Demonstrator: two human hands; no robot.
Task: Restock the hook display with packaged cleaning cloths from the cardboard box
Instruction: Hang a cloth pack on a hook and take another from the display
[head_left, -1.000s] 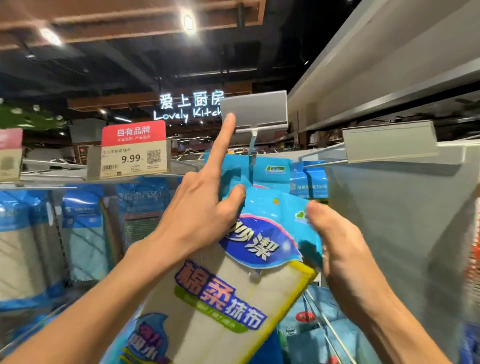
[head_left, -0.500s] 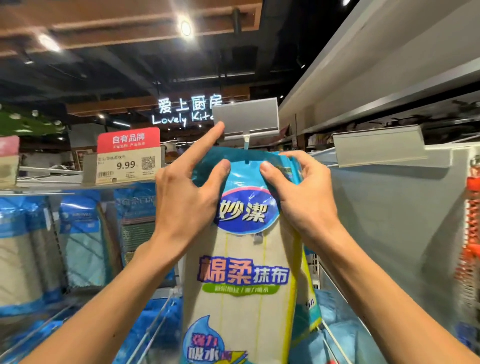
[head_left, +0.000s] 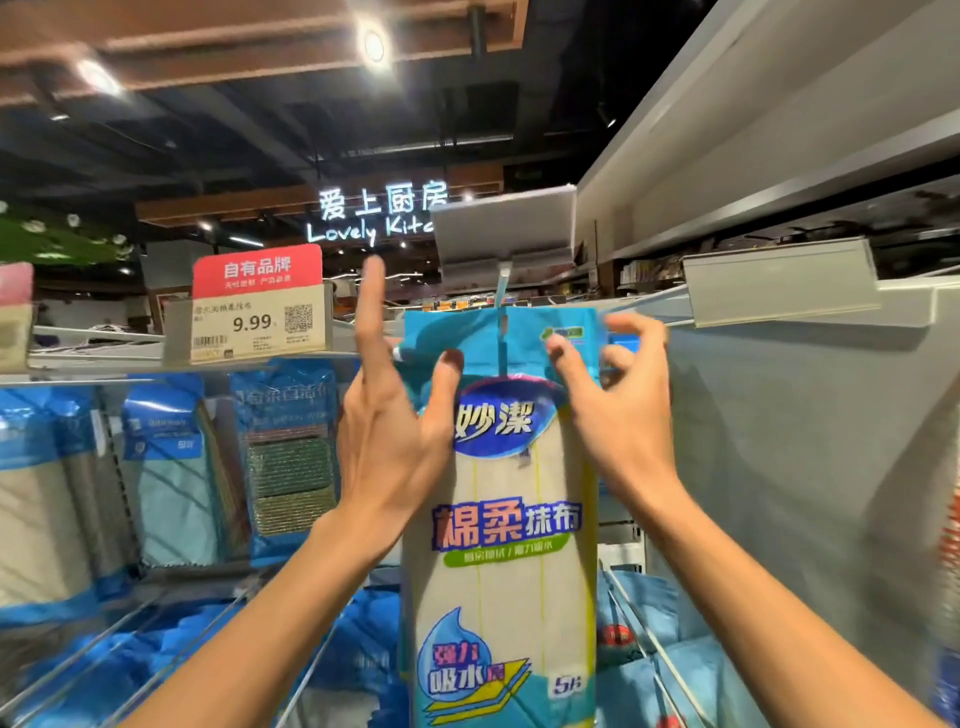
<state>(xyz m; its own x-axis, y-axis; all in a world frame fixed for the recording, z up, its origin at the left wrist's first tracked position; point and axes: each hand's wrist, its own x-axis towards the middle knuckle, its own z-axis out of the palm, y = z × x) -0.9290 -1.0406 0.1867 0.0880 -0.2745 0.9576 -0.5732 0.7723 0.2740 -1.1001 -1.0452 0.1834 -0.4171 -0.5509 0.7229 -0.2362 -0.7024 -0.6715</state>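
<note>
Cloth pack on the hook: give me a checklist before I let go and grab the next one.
1. Hook through the cloth pack header: ok, it seems threaded.
2. Pack hangs straight: ok.
3. Left hand grip released: cannot tell; the thumb is on the header and the other fingers are hidden.
4. Right hand clear: not ok, its thumb touches the header.
5. Header flat: not ok, left corner folded.

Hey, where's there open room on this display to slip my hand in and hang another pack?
Free: the grey back panel right of the hung cloth pack, under the blank label holder. Crowded: left, scouring-pad packs beneath the 9.99 price tag; below, blue packs.
</note>
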